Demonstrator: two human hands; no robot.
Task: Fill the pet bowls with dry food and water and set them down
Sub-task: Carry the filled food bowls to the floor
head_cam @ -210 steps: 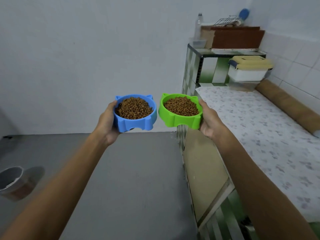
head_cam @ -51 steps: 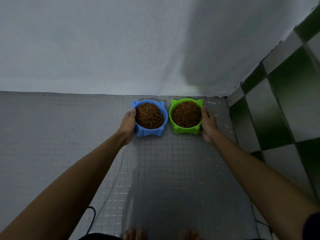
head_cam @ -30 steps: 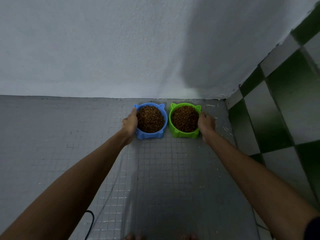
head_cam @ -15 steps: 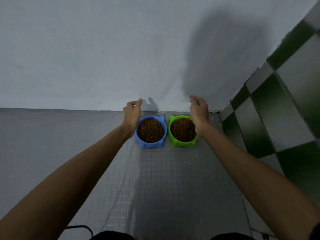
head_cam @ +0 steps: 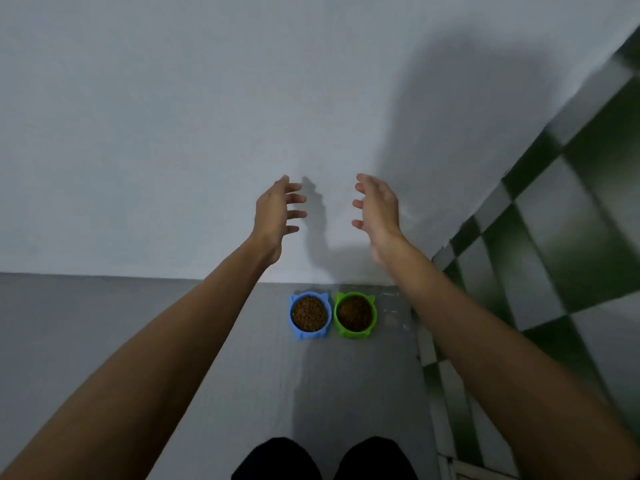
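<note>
A blue pet bowl (head_cam: 295,327) and a green pet bowl (head_cam: 372,323) stand side by side on the grey floor against the white wall. Both have small ear-shaped points on the rim and are full of brown dry food. My left hand (head_cam: 275,216) and my right hand (head_cam: 377,207) are raised well above the bowls, in front of the wall. Their fingers are spread and relaxed, and neither hand holds anything or touches a bowl.
A green and white checkered tiled surface (head_cam: 554,258) rises along the right, close to the green bowl. Grey floor (head_cam: 104,313) stretches to the left. Two dark knees (head_cam: 325,459) show at the bottom edge.
Both hands let go of the bowls, which stay on the floor by the wall, and rose with fingers spreading. The view has pulled back and up, so the bowls look smaller and lower.
</note>
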